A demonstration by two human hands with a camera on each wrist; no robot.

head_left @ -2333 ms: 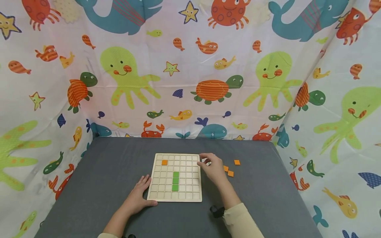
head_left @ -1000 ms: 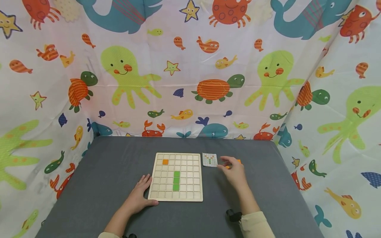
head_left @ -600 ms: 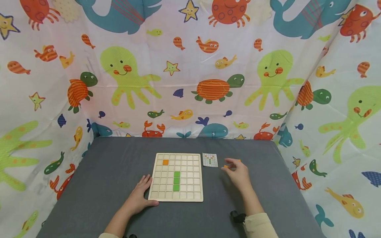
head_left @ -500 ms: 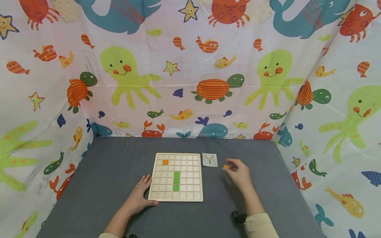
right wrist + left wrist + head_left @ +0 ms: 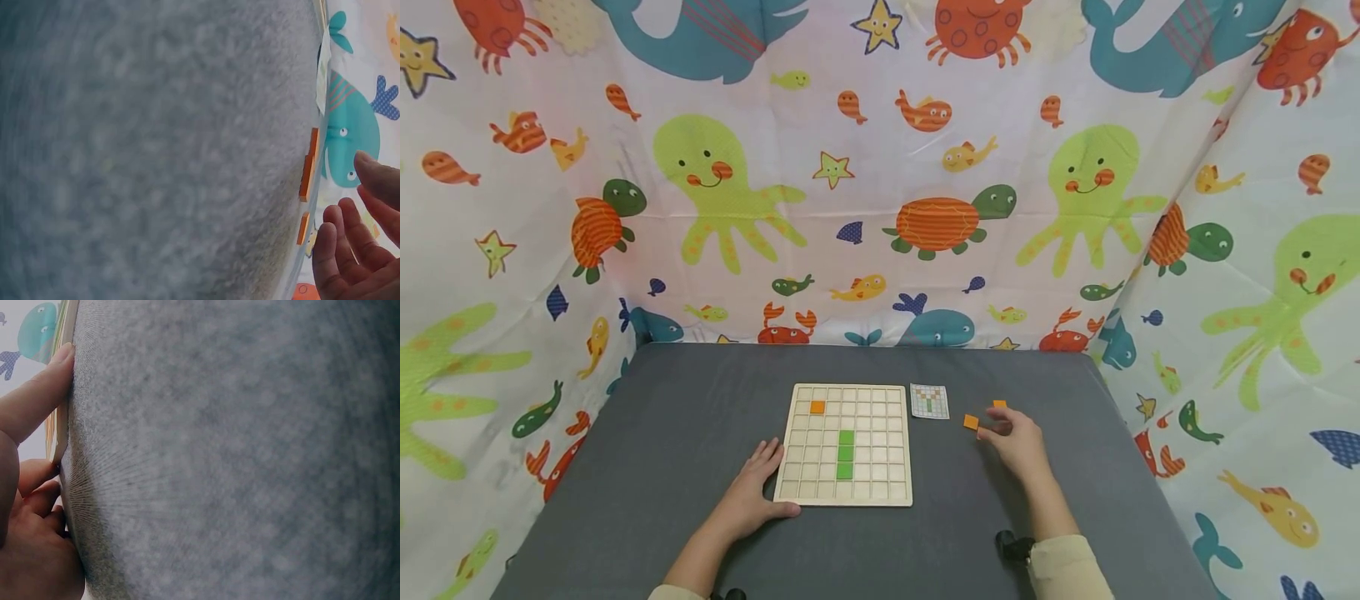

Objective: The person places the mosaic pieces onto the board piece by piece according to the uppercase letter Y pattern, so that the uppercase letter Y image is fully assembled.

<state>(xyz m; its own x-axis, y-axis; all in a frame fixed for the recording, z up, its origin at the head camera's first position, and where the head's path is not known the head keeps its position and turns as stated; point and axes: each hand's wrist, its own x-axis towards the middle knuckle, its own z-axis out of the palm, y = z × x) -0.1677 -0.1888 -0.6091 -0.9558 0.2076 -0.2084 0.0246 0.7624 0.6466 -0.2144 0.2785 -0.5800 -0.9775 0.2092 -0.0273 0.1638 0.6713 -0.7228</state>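
A wooden grid board (image 5: 880, 492) lies on the grey table, holding one orange tile (image 5: 817, 407) near its upper left and a column of three green tiles (image 5: 846, 454). My left hand (image 5: 748, 493) rests at the board's lower left corner, fingers along the left side, thumb at the front edge. My right hand (image 5: 1021, 446) hovers by the loose orange tiles, its thumb and fingers apart with nothing held. One loose orange tile (image 5: 972, 422) shows left of its fingertips and another orange tile (image 5: 1000, 404) behind them. The right wrist view shows three orange tiles (image 5: 306, 178) on the tabletop.
A small card (image 5: 929, 402) printed with a coloured grid lies just right of the board. The grey cloth-covered table (image 5: 670, 417) ends at a printed sea-animal curtain (image 5: 880, 317). A black strap device (image 5: 1015, 547) sits on the right wrist.
My right hand has moved right from the board's upper right corner, past the card, to the loose orange tiles. The card has come into view. My left hand has stayed at the board.
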